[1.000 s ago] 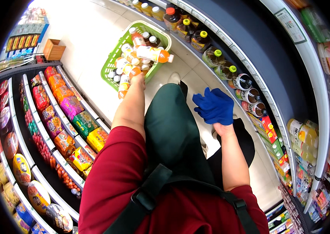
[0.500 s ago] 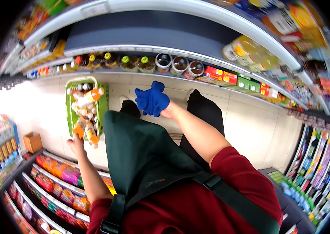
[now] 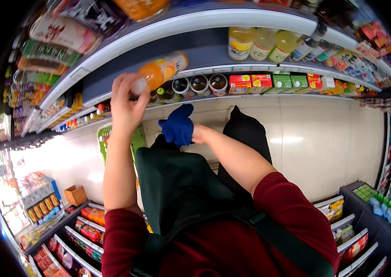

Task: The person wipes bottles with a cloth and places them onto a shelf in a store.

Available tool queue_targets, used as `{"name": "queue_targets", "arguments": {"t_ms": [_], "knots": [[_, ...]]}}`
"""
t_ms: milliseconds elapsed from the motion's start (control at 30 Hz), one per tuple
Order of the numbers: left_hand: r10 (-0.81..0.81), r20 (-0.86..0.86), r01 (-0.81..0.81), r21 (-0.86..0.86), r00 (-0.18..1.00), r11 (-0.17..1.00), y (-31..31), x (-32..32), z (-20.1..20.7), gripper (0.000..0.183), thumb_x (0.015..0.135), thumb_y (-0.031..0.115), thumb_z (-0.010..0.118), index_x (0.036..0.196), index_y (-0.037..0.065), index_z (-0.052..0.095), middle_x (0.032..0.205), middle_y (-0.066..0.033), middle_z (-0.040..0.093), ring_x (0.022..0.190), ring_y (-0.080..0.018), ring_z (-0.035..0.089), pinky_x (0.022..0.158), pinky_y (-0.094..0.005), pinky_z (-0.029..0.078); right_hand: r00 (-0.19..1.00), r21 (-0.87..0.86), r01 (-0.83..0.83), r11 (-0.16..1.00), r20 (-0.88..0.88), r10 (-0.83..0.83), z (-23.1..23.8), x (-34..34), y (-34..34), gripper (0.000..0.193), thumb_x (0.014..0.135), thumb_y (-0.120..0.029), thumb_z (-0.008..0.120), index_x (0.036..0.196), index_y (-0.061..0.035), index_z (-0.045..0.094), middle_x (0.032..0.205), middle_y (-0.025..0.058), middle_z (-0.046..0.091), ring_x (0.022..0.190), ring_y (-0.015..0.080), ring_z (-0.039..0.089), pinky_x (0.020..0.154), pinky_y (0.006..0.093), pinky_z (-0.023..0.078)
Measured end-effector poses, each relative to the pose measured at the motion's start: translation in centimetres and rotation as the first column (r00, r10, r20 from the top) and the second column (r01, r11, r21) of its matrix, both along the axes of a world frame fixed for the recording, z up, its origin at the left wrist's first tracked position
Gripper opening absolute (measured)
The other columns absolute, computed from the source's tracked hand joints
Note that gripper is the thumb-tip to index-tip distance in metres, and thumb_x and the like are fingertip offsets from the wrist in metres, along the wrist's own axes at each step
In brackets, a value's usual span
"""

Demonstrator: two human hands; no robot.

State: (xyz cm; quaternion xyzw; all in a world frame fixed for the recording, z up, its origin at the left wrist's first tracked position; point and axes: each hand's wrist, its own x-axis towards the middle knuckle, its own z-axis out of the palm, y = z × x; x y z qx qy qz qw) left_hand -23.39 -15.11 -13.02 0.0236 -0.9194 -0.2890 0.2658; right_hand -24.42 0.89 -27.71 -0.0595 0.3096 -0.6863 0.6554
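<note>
The left hand [image 3: 126,104], down at the green basket [image 3: 105,138] a moment ago, is now lifting an orange bottle [image 3: 161,70] toward the shelf [image 3: 214,48], probably restocking; the right hand [image 3: 177,124] is clutching a blue cloth [image 3: 173,131].

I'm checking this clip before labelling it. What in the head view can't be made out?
- Green basket: mostly hidden behind the left forearm and dark apron; its contents cannot be seen.
- Orange bottle: blurred, its cap end covered by the left hand.
- Right hand: the blue glove hides whether it holds anything.
- Lower left shelf packets: too small and bent at the rim to identify.
</note>
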Motion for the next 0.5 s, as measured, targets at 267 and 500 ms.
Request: {"name": "queue_targets", "arguments": {"t_ms": [267,500], "knots": [[-0.191,0.199,0.147,0.216,0.961,0.965,4.4,-12.8,-1.6,0.029,0.087,0.01,0.065,0.114,0.002,0.06,0.105,-0.0094,0.059,0.095,-0.0169,0.058,0.082,-0.0279,0.047,0.999,-0.038,-0.035,0.999,-0.022,0.034,-0.1,-1.8,1.0,0.041,0.09,-0.045,0.058,0.109,-0.0092,0.059,0.088,0.0022,0.062,0.074,0.0097,0.057,0.056,0.0232,0.043],[-0.207,0.238,0.207,0.024,0.949,0.978,6.0,-19.8,-2.5,0.035,0.084,0.022,0.07,0.111,0.001,0.062,0.106,-0.0113,0.065,0.096,-0.0214,0.06,0.086,-0.0315,0.046,0.995,-0.121,0.091,0.989,0.048,-0.085,2.1,-2.3,2.7,0.035,0.088,-0.043,0.059,0.098,-0.0096,0.057,0.078,0.0012,0.056,0.066,0.0105,0.055,0.05,0.0232,0.039]]}}
